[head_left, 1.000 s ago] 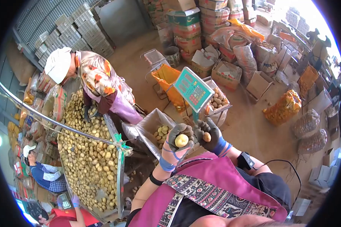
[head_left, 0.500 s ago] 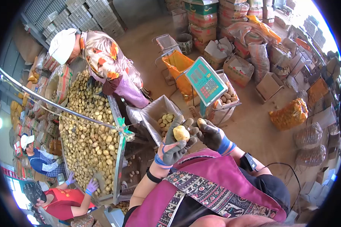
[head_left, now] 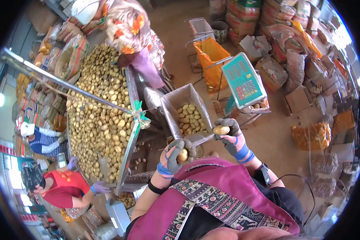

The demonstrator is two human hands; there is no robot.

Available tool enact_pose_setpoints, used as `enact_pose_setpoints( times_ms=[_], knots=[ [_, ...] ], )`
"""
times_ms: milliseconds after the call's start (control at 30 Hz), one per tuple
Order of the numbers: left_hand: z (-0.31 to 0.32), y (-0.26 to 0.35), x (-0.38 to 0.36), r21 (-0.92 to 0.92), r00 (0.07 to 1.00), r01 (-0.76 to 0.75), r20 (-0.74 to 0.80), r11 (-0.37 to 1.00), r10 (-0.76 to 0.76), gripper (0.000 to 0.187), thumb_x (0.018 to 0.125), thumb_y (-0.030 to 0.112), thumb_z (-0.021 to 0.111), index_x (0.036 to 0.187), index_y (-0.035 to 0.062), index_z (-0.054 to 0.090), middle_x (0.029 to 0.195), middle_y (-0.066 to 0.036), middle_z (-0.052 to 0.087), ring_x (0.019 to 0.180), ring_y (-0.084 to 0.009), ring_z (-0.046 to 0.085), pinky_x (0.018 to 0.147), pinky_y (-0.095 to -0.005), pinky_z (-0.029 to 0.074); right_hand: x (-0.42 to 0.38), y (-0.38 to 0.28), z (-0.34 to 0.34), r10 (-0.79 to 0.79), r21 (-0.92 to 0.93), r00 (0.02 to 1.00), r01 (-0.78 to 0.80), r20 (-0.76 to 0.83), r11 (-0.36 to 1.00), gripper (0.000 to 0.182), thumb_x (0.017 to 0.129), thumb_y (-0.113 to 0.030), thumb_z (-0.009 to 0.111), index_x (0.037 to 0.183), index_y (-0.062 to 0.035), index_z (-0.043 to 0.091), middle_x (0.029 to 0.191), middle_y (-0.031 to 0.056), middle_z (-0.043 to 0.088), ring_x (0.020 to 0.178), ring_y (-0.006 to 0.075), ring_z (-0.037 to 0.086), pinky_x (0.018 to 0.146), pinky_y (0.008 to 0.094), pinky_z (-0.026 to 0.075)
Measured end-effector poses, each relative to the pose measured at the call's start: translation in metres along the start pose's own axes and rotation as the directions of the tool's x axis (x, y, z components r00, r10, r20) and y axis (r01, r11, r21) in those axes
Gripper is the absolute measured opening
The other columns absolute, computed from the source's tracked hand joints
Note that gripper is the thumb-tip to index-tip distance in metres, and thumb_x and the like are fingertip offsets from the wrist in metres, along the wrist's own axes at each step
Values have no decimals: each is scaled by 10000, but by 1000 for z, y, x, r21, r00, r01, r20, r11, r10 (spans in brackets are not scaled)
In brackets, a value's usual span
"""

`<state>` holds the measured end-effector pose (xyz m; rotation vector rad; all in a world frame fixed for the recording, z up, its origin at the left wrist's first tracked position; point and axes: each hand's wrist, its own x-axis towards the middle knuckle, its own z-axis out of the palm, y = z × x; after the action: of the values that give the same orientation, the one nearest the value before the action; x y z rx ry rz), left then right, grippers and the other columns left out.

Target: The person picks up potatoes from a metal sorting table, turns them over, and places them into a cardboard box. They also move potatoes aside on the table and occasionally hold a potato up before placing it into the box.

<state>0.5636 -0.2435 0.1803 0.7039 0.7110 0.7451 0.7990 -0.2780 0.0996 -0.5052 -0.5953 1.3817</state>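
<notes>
My left hand point(head_left: 173, 157), in a grey-palmed work glove with a pink back and blue cuff, is closed around a potato point(head_left: 183, 156). A second potato point(head_left: 221, 130), oblong and yellowish, is gripped in my right hand point(head_left: 233, 138), which wears a matching glove. Both hands are in front of my chest, apart from each other. Just beyond them stands a box lined with clear plastic point(head_left: 173, 105), partly filled with potatoes point(head_left: 190, 118). My right hand is near the box's front right corner.
Left of the box is a metal-edged sorting table point(head_left: 126, 162) heaped with potatoes point(head_left: 102, 116); a co-worker point(head_left: 132, 32) leans over it, and two more people stand along its left side. A green scale display point(head_left: 243, 80) rises at right. Sacks and cartons point(head_left: 270, 72) stand behind.
My view has shifted, so the box now appears higher and more central. My left hand has turned and lowered with its potato; my right hand has moved away from it, its potato now showing more fully.
</notes>
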Motion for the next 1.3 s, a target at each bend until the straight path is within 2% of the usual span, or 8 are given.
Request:
enact_pose_setpoints(
  times_ms=[200, 400, 533, 633, 867, 933, 967, 1300],
  knots=[
    [-33, -1, -9, 16, 985, 161, 51, 987, -162, 262, 967, 181, 529, 1185, 40, 561, 848, -69, 635, 733, -156, 613, 599, -276, 498, 9, 44, 16, 204, -91, 979, -202, 10, 975, 453, 838, -20, 659, 1252, -70, 483, 1162, 59, 590, 1048, 181, 606, 877, 350, 529],
    [-71, 20, -38, 70, 986, 102, 126, 992, -110, 267, 991, 214, 508, 1185, 36, 551, 786, -40, 606, 661, -102, 539, 567, -230, 409, 20, 96, 50, 667, -107, 719, -692, -193, 714, 318, 910, -122, 602, 1216, -104, 519, 1059, 21, 622, 931, 132, 624, 824, 288, 511],
    [-116, 31, -65, 78, 998, 15, 66, 997, -20, 300, 986, 238, 521, 1205, 35, 546, 790, -24, 597, 678, -97, 538, 593, -232, 425, 31, 164, 51, 620, -519, 783, -546, -38, 658, 293, 915, -102, 587, 1203, -80, 536, 1048, 31, 630, 930, 148, 632, 815, 281, 514],
    [-154, 38, -84, 46, 999, -33, 40, 998, 31, 298, 981, 233, 530, 1202, 34, 561, 821, -17, 600, 718, -80, 535, 619, -222, 425, 62, 210, 78, 788, -22, 616, -788, 6, 616, 363, 939, -77, 539, 1294, -22, 485, 1160, 97, 608, 1029, 207, 620, 880, 305, 520],
    [-229, 53, -95, 474, 937, -258, -90, 842, 338, 314, 914, 208, 603, 1176, 36, 585, 999, -84, 681, 883, -183, 637, 808, -307, 498, 121, 275, 221, 752, -9, 628, -766, 201, 643, 477, 986, -133, 446, 1440, -33, 340, 1357, 163, 492, 1218, 276, 523, 997, 382, 472],
    [-238, 69, -91, 532, 912, -307, -71, 789, 403, 340, 900, 223, 618, 1190, 52, 578, 1008, -111, 681, 900, -229, 651, 813, -335, 502, 111, 298, 207, 737, -355, 573, -647, 358, 675, 570, 957, -204, 543, 1456, -64, 306, 1387, 168, 465, 1238, 279, 512, 1027, 402, 450],
    [-239, 80, -88, 626, 899, -302, -63, 719, 433, 342, 892, 214, 625, 1190, 53, 581, 1044, -115, 675, 944, -241, 648, 830, -333, 498, 104, 317, 189, 866, 25, 434, -897, 250, 442, 568, 920, -344, 592, 1398, -99, 407, 1367, 139, 494, 1215, 277, 530, 1017, 434, 455],
    [-264, 106, -56, 629, 911, -380, 128, 679, 391, 382, 858, 217, 653, 1199, 63, 577, 1084, -162, 652, 1025, -317, 630, 894, -363, 489, 78, 272, 172, 900, 291, 424, -852, -102, 435, 342, 915, -331, 606, 1169, -105, 567, 1271, 97, 553, 1152, 280, 547, 918, 393, 515]
  ],
)
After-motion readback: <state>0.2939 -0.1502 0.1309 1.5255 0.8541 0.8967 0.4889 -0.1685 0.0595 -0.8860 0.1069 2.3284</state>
